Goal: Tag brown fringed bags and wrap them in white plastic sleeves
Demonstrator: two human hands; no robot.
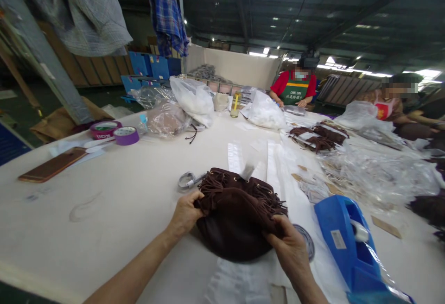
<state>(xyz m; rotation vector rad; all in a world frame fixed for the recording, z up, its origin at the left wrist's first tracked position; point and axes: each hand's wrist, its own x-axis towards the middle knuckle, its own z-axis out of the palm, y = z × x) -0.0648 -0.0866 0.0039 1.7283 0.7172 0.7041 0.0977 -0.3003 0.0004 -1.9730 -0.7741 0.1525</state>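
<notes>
A dark brown fringed bag (pixel 239 220) with metal eyelets along its top edge lies on the white table in front of me. My left hand (pixel 186 211) pinches the left side of the bag, just below the fringe. On the opposite side, my right hand (pixel 287 237) grips the bag's edge between thumb and fingers. A pale tag (pixel 247 171) sticks up at the bag's top edge. Just beyond my left hand lies a grey coiled strap (pixel 187 181). Partly behind my right wrist is a grey roll (pixel 306 243).
A blue tape dispenser (pixel 342 239) stands at the right. Purple tape rolls (pixel 126 136) and a brown phone case (pixel 52 164) lie at the left. Plastic bags (pixel 378 174) and brown fringed pieces (pixel 316 136) cover the right side. A co-worker (pixel 295 86) stands across the table.
</notes>
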